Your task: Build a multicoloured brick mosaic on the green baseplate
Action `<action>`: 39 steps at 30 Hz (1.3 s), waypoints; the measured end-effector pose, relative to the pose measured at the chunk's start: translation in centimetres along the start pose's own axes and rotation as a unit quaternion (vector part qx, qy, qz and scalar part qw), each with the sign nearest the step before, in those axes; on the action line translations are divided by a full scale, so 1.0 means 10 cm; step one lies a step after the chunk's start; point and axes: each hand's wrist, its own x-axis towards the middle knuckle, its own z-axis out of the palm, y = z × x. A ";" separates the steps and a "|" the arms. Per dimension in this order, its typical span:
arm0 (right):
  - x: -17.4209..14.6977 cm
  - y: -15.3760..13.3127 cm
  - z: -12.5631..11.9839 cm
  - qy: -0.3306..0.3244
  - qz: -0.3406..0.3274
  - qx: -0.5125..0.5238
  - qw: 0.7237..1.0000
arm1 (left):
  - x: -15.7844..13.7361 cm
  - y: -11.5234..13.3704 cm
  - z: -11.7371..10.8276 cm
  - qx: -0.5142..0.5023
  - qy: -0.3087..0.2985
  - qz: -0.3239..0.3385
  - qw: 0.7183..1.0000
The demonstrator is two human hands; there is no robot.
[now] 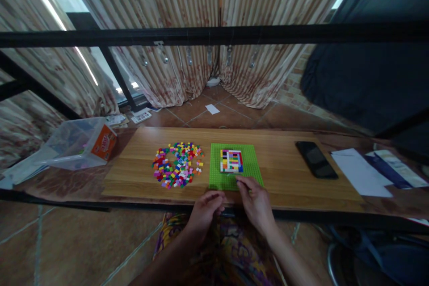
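Observation:
A green studded baseplate lies on the wooden board in front of me. On it stands a small square build of multicoloured toy bricks. My right hand reaches over the plate's lower right part, thumb and fingers pinched together just below the build; whatever they hold is too small to make out. By the table's front edge, left of the plate's lower corner, my left hand is curled closed, and its fingers hide any content. A spread of loose bricks lies left of the plate.
The wooden board rests on a narrow table. A clear plastic box with an orange label lies at the left end. On the right are a black phone, white papers and a blue-white packet. A black rail crosses behind.

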 end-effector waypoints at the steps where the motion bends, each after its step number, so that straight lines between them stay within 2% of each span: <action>1: 0.08 0.02 -0.02 0.011 0.013 -0.006 1.000 | 0.02 0.01 -0.01 0.011 0.007 0.011 1.000; 3: 0.23 0.05 -0.04 0.013 0.034 -0.016 0.999 | 0.06 0.02 -0.06 0.024 0.021 0.022 0.999; 7: 0.45 0.06 -0.02 -0.024 0.047 -0.044 0.998 | 0.13 0.01 -0.18 0.033 0.023 0.038 0.998; 12: 0.59 0.03 0.05 -0.065 0.024 -0.135 0.988 | 0.17 -0.01 -0.30 0.034 0.007 0.035 0.999; 17: 0.65 0.02 0.11 -0.073 -0.004 -0.221 0.972 | 0.19 -0.02 -0.30 0.041 -0.007 0.034 0.999; 22: 0.65 0.05 0.17 -0.047 -0.021 -0.224 0.973 | 0.21 -0.06 -0.32 0.044 -0.016 0.027 0.999; 27: 0.60 0.08 0.18 0.000 -0.009 -0.180 0.984 | 0.24 -0.11 -0.34 0.042 -0.019 0.028 0.999; 34: 0.54 0.20 0.11 0.058 -0.005 -0.150 0.987 | 0.25 -0.12 -0.36 0.041 -0.037 0.025 0.998; 39: 0.54 0.29 0.17 0.108 0.012 -0.131 0.985 | 0.26 -0.14 -0.37 0.042 -0.040 0.030 0.998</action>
